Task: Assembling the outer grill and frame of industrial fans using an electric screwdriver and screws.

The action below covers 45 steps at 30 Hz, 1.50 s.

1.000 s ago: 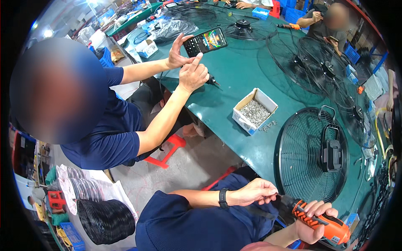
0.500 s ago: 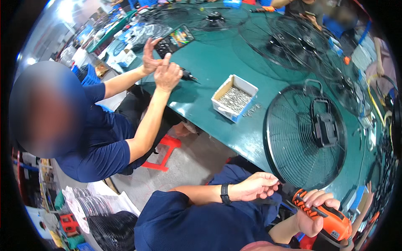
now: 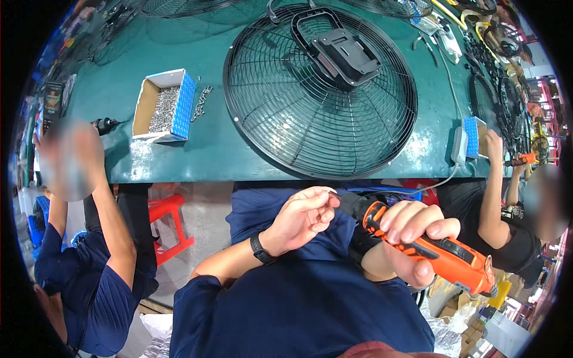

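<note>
my right hand (image 3: 418, 238) clenched round the orange driver (image 3: 441, 253), nose at 10 o'clock | my left hand (image 3: 304, 215) pinching at its tip, touching | fan guard (image 3: 319, 89) on table (image 3: 239, 155) at 12 o'clock | screw box (image 3: 164, 106) at 10 o'clock, well apart

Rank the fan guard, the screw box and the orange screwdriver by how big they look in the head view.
1. Fan guard, clearly largest.
2. Orange screwdriver, though it is nearer the camera.
3. Screw box, smallest.
</note>
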Each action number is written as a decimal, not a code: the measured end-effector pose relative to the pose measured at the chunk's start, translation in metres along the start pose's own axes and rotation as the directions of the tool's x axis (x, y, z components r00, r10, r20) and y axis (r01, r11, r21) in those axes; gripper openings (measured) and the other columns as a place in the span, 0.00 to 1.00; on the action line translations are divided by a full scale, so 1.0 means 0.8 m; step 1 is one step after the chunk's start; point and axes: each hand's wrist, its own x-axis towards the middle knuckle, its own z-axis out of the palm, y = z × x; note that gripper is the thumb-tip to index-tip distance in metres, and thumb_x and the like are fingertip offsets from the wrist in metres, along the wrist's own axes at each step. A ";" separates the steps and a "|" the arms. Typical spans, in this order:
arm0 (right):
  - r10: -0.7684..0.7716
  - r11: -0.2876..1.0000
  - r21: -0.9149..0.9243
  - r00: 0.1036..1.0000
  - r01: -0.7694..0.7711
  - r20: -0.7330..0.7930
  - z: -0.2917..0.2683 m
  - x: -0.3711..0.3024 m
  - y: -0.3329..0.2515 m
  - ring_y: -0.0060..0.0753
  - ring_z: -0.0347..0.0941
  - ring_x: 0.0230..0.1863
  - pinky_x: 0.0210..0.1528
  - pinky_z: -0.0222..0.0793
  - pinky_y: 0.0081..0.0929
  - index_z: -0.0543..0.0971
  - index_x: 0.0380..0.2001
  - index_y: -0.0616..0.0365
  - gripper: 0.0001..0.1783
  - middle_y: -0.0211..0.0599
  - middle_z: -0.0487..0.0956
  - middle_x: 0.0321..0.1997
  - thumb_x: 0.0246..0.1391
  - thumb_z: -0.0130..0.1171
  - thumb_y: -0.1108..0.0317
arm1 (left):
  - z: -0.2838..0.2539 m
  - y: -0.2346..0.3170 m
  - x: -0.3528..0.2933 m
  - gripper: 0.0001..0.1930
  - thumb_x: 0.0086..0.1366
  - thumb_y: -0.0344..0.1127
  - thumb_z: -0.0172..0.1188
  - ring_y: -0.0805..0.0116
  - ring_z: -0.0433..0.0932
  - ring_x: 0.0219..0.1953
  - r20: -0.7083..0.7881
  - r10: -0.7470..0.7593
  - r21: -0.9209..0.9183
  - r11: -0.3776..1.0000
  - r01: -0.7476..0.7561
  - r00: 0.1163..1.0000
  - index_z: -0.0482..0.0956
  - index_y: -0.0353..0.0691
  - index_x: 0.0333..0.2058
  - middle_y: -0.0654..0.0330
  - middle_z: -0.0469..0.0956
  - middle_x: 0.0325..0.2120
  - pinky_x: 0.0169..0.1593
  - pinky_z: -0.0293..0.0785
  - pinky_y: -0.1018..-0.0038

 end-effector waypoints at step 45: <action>0.389 0.920 -0.147 0.887 -0.362 0.250 0.039 0.064 0.090 0.30 0.68 0.21 0.23 0.69 0.28 0.68 0.38 0.62 0.19 0.36 0.71 0.21 0.43 0.64 0.71 | -0.024 0.033 -0.013 0.07 0.64 0.30 0.50 0.73 0.74 0.24 -0.212 0.165 0.233 0.966 -0.114 0.963 0.74 0.34 0.37 0.57 0.77 0.29 0.21 0.65 0.80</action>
